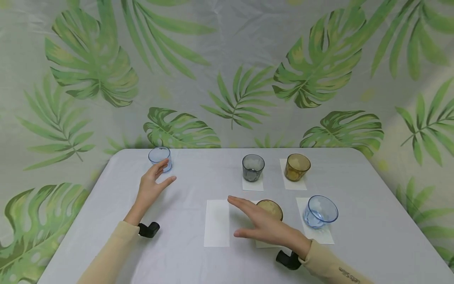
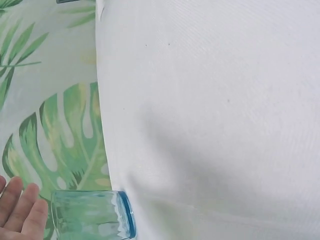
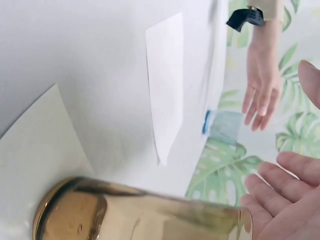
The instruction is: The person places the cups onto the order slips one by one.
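Observation:
At the table's back left stands a small blue glass, which also shows in the left wrist view as a blue glass. My left hand is right beside it, thumb and fingers spread, and a gap shows between the fingers and the glass. Over the front middle hovers my right hand, fingers straight and thumb apart, gripping nothing. Partly hidden behind it is an amber glass on white paper; in the right wrist view that amber glass lies close to the fingers, contact unclear.
A bare white paper slip lies left of my right hand. On other slips stand a grey glass, a second amber glass and a larger blue glass. A leaf-patterned cloth hangs behind the white table.

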`<state>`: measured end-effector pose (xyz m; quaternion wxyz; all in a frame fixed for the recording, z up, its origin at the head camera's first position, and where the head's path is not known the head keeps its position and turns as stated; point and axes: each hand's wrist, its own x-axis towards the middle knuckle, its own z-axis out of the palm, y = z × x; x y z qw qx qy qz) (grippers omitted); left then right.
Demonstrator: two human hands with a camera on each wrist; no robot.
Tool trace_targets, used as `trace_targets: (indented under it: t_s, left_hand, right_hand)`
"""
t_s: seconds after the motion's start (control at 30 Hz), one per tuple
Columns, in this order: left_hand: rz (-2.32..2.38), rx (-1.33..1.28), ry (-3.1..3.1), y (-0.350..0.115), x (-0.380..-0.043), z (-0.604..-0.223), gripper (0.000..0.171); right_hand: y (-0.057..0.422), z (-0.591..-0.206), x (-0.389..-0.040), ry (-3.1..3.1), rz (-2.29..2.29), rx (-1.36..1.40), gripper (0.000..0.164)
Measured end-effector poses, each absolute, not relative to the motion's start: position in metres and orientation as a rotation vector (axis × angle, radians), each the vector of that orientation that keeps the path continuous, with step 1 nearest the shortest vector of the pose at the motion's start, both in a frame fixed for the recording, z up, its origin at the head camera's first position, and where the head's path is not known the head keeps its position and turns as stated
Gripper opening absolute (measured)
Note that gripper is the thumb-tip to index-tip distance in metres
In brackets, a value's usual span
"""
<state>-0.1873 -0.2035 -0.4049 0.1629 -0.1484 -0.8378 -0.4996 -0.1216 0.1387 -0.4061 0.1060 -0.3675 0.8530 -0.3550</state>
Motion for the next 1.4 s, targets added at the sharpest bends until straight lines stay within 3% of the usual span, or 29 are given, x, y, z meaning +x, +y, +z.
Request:
trace_targets:
  t_s: [0.63, 0.87, 1.4]
  left_hand:
    - [-1.366, -0.357, -2.358, -0.227, -0.193, -0.409, 0.056]
    - [-1.324, -0.291, -2.382, -0.253, -0.214, -0.441, 0.061]
    - [-1.365, -0.176, -2.412, -0.267, -0.224, -0.445, 0.065]
  right_hand:
    - [0.112, -0.421, -0.116, 2.461, -1.023, -1.047, 0.076]
    - [0.108, -0.427, -0.116, 2.487, -0.988, -1.003, 0.076]
    - [0.105, -0.449, -0.117, 2.573, -0.940, -0.899, 0.075]
